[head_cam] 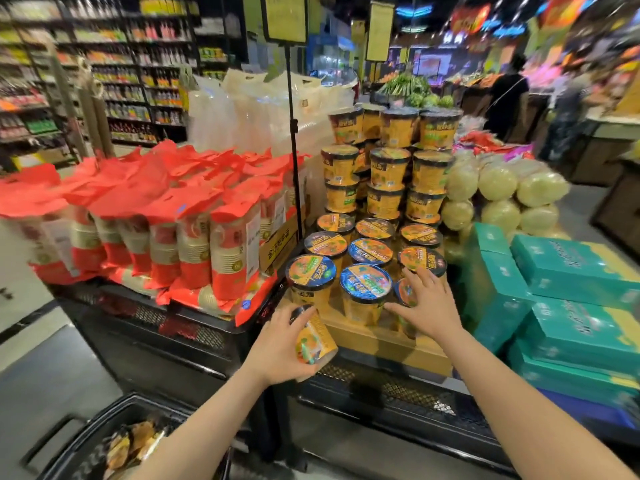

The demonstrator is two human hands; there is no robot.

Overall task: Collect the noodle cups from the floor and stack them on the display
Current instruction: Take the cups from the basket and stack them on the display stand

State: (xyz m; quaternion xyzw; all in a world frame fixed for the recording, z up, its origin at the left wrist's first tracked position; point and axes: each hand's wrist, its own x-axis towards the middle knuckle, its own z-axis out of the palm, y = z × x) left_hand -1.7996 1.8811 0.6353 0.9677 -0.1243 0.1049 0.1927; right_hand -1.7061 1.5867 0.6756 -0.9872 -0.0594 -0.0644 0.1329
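Bright overhead store light; edges smeared and bowed — motion blur throughout; far aisles out of focus.

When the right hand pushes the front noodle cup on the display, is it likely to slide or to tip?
Probably tip: the front noodle cup looks tall and narrows toward its base. It likely is light, so the right hand could shift it easily. Neighbouring cups stand close and may topple too.

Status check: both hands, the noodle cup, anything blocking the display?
Left hand grips noodle cup, tilted, short of display ledge. Right hand open, fingers on front-row cups. Nothing blocking.
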